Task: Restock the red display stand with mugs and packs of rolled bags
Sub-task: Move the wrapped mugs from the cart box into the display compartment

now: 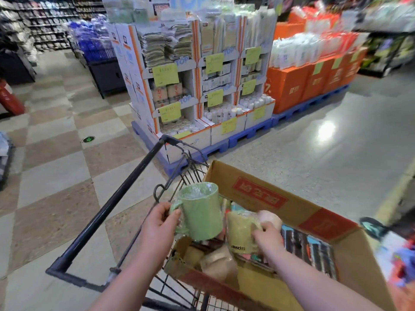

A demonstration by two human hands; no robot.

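We've got the green mug (199, 212) in our left hand (160, 223), fingers curled round its handle, held up just over the near edge of the cardboard box (303, 212). Just to the right, our right hand (267, 236) grips a yellow mug (241, 232) down inside that box. The box rides in a wire cart (177, 286), with the black handle bar (107, 209) out left of the left hand. Well beyond both hands are a white stand (197, 81) and orange boxes (310, 79).

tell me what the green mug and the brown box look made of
Green mug: probably glazed ceramic, smooth pale green, under clear shiny film crinkled over its mouth. Brown box: matte cardboard, shown by folded flaps and red print.
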